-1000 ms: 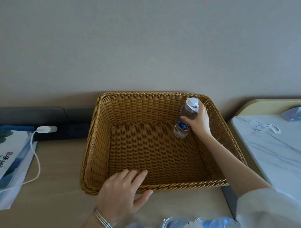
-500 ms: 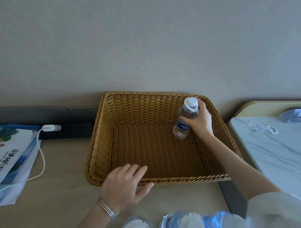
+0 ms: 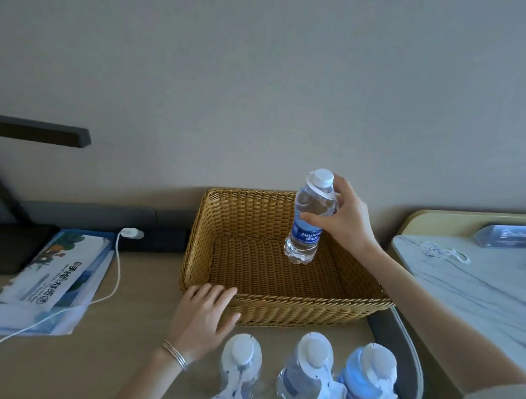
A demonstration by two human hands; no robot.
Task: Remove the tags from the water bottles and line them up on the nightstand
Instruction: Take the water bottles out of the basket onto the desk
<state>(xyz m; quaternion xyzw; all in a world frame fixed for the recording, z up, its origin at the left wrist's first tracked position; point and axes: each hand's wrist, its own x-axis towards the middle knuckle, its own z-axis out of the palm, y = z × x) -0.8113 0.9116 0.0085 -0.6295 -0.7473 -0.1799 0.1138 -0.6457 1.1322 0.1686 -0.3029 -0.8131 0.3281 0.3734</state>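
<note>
Bottle position: we held one water bottle [image 3: 309, 224] over the right rear part of the wicker basket [image 3: 289, 298], tilted, with the cap toward the upper right. Its base appeared to hang just off the woven floor.

Right hand [image 3: 347, 223]: our fingers and thumb were curled round the bottle's upper body, just above the label.

Label [image 3: 305, 237]: a blue band read "AQUAFIN", with the last letter turned out of sight. The smaller line below it was too small for us to read.

Cap [image 3: 323, 177]: white, with a white tag collar [image 3: 327, 194] round the neck beneath it.

Left hand [image 3: 204, 316]: our fingers lay straight and flat over the basket's near rim at its left corner, gripping nothing. Thin bracelets [image 3: 174, 354] sat on that wrist.

Remaining stock: three more bottles [image 3: 316, 358] stood in a row on the wooden desk [image 3: 83, 372], just in front of the basket. Each carried a white tag over its neck. We could not read the print on them.

Left of the basket lay a brochure [image 3: 49, 275] with large Chinese characters. A white cable [image 3: 118, 270] ran across it to a plug [image 3: 131, 233].

To the right, on a marble-patterned top [image 3: 482, 296], lay one loose white tag [image 3: 444, 251] and a clear block [image 3: 507, 235] whose lettering was blurred.
</note>
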